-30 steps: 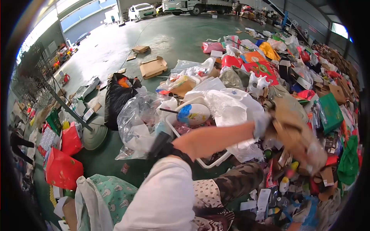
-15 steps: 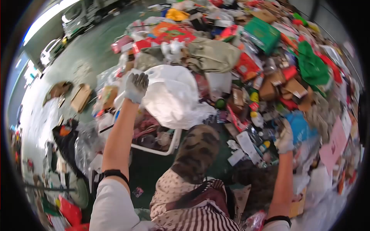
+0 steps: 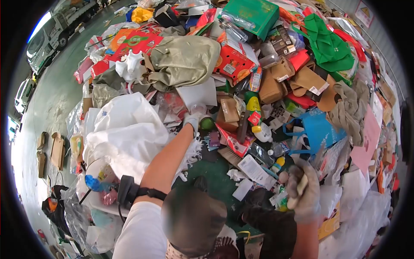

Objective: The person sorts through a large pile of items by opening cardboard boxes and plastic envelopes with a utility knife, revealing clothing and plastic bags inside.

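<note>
Two gloved hands: your left hand is nearer the green round item, just right of its fingers; your right hand, fingers curled, sits well apart, right of the white card. Blurry, can't tell whether either grips anything.

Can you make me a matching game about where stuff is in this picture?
1. truck
2. blue bag
3. left hand
4. pink sheet

A. just right of the white sack
B. far off, top left
C. near the picture's right edge
D. just above the right hand

Right pairs: 1-B, 2-D, 3-A, 4-C
</note>
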{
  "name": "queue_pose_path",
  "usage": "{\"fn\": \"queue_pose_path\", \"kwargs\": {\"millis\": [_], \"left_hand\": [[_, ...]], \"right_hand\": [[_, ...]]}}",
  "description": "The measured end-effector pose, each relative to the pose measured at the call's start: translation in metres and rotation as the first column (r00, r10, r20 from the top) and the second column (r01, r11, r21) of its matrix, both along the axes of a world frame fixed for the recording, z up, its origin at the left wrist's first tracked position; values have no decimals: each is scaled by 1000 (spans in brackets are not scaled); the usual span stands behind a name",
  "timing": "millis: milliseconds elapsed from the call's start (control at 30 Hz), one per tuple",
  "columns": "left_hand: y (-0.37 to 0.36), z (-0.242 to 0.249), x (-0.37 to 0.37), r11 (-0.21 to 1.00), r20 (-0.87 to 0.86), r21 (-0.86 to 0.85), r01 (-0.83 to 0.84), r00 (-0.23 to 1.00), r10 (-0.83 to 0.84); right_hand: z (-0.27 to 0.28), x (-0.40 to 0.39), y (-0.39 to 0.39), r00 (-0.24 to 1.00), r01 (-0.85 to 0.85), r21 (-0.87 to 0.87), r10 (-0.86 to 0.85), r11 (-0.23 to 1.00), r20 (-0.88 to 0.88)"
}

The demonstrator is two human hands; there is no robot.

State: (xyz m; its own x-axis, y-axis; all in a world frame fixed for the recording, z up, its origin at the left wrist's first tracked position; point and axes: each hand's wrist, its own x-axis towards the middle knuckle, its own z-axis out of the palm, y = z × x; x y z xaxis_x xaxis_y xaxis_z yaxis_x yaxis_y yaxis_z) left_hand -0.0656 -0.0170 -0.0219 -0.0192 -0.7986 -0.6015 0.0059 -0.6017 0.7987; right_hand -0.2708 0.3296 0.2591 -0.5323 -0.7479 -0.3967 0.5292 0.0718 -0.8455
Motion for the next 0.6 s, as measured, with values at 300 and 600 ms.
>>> {"fn": "queue_pose_path", "kwargs": {"millis": [300, 600], "left_hand": [[-119, -56, 27, 962, 783, -220, 163, 617, 75], [97, -14, -9, 565, 694, -655, 502, 694, 189]], "right_hand": [[1, -29, -22, 993, 111, 64, -112, 992, 19], [8, -11, -34, 993, 21, 42, -26, 999, 111]]}}
